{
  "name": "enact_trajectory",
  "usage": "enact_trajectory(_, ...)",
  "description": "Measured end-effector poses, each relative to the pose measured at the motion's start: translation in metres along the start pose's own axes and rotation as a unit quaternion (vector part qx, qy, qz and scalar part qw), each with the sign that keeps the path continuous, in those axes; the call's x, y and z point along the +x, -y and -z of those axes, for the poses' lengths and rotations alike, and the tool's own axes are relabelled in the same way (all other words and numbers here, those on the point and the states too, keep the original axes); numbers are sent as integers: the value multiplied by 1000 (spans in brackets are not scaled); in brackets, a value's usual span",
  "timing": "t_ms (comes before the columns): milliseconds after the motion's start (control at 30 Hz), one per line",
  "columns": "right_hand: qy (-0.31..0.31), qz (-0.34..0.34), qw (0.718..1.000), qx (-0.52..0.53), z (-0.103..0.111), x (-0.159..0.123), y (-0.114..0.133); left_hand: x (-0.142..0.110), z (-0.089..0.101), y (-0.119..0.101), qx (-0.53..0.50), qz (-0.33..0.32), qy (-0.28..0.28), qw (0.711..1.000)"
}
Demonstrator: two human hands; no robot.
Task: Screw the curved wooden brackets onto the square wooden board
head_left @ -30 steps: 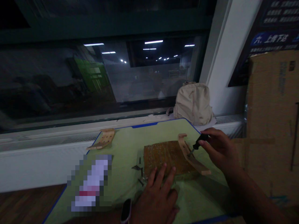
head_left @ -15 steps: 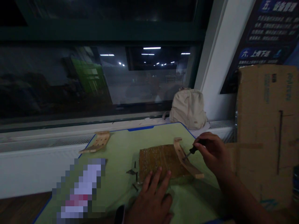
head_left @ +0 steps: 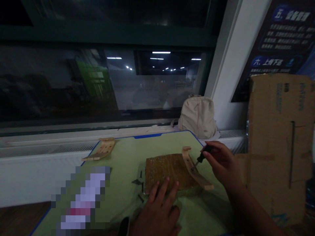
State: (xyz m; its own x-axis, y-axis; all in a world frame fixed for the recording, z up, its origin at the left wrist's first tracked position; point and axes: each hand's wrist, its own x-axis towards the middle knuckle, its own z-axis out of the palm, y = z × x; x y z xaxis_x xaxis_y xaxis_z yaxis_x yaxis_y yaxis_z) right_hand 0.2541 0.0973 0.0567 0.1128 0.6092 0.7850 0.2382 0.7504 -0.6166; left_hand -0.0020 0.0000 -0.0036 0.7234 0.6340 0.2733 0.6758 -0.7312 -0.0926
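Observation:
My right hand [head_left: 220, 162] is closed around the black handle of a screwdriver [head_left: 202, 158], whose shaft slants down to a curved wooden piece [head_left: 197, 175]. That piece lies along the right side of a brown, tape-covered slab [head_left: 166, 170]; a hole shows in it above the screwdriver tip. Whether a screw sits under the tip is too small to tell. My left hand [head_left: 158, 209] rests flat, fingers spread, on the slab's near edge. Several dark screws [head_left: 137, 182] lie on the table just left of the slab.
A second curved wooden piece with holes [head_left: 105, 149] lies at the far left of the green table [head_left: 137, 147]. A blurred-out patch [head_left: 85, 196] covers something at left. Beyond stand a beige backpack [head_left: 197, 116] on the sill and, at right, a large cardboard sheet [head_left: 270, 141].
The screwdriver handle and my right hand have tilted slightly, with the tip still at the wooden piece. My left hand stays on the slab. The view has shifted a little.

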Motion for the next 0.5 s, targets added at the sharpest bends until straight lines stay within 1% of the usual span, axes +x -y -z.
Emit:
enact_trajectory(100,-8,20,999,-32,2,4,3,0,9,-5,-10,17,4,1000)
enact_trajectory(167,10,37,998,-52,4,6,6,1,12,-7,-11,22,9,1000)
enact_trajectory(233,33,46,996,-67,6,6,7,1,11,-7,-10,18,11,1000)
enact_trajectory(300,57,34,996,-57,7,4,6,1,7,-5,-9,11,12,1000)
enact_trajectory(367,71,5,997,-25,6,2,5,1,2,-2,-5,7,7,1000)
enact_trajectory(433,67,-19,998,6,4,0,4,1,-1,-1,1,5,1,1000)
enact_trajectory(500,47,-24,999,13,3,-1,3,0,0,0,2,4,1,1000)
